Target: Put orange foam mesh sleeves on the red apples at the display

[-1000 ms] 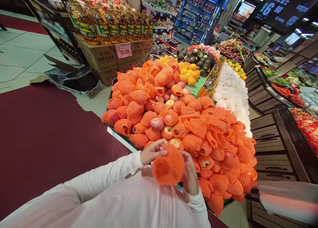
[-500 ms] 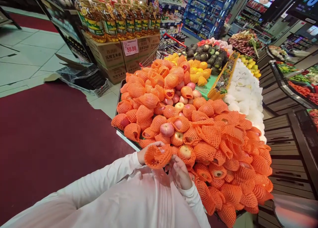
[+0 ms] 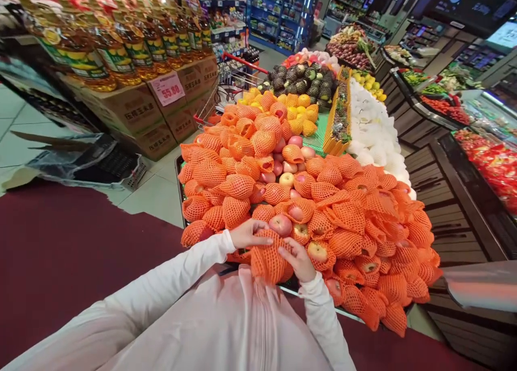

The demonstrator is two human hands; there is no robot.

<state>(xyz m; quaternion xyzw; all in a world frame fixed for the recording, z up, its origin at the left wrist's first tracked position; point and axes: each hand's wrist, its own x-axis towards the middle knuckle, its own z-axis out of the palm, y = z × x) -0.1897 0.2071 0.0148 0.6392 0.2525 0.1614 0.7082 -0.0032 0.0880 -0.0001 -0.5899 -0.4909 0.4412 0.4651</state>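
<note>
An orange foam net sleeve [image 3: 268, 260] is held upright between my two hands, close in front of my jacket at the near edge of the fruit display. My left hand [image 3: 248, 235] grips its upper left edge with thumb and fingers. On the other side, my right hand [image 3: 299, 260] pinches its upper right. What the sleeve holds, if anything, cannot be made out. Just beyond my fingers lies a bare red apple [image 3: 280, 225]. A yellowish apple [image 3: 318, 251] pokes out of its sleeve right of my right hand.
Many orange-netted fruits [image 3: 347, 236] are heaped across the display. Behind them are yellow-netted fruits [image 3: 301, 112], dark-netted fruits [image 3: 299, 83] and white-netted fruits [image 3: 371, 123]. Oil bottles [image 3: 117, 53] stand on cartons [image 3: 133, 110] at left, near a crate [image 3: 105, 163]. A cart [image 3: 226, 83] is behind.
The sleeve has turned: its open mouth faced me before, and its side shows now. Both hands have shifted onto its upper edge. The view has swung to the right.
</note>
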